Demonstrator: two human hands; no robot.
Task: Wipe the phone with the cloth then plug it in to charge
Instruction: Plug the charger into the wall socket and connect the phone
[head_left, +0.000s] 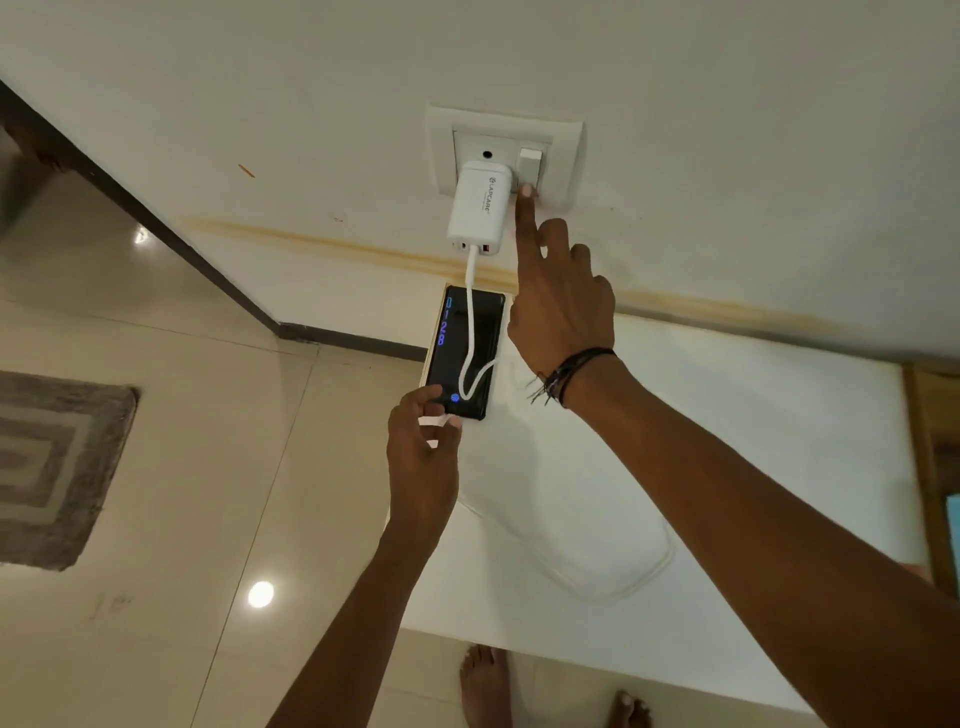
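Hands: right (558, 306) forefinger on switch (530, 165)

**Both arms reaching forward, one finger raised**

The right hand (558, 306) is stretched up toward the wall switch (529, 167), index finger straight with its tip at the switch's lower edge, the other fingers curled in. Dark threads circle its wrist. The left hand (422, 447) sits lower, below and left of the switch, fingers bent, fingertips touching the phone's (470, 353) near end. Bare feet show below.
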